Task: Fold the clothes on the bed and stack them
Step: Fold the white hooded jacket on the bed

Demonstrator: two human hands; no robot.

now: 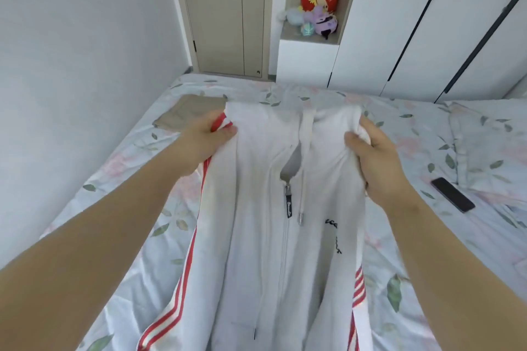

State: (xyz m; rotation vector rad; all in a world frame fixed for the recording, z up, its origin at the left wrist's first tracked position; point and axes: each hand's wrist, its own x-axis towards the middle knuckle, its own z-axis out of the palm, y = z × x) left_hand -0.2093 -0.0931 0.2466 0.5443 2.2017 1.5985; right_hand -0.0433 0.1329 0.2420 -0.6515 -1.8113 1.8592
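Note:
A white zip-up hoodie [256,236] with red sleeve stripes hangs front-side up over the floral bed sheet [119,208]. My left hand [205,137] grips its left shoulder, where the red stripes begin. My right hand [373,157] grips the right shoulder, with white cloth bunched in its fingers. The zipper is closed nearly to the collar, and the drawstrings dangle down the front. A folded beige garment [185,114] lies flat on the bed behind my left hand.
A black phone [453,194] lies on the sheet to the right, beside a matching pillow [490,145]. A wall runs along the bed's left side. Behind the bed are a door [225,14], white wardrobes [427,23] and a niche holding plush toys [316,14].

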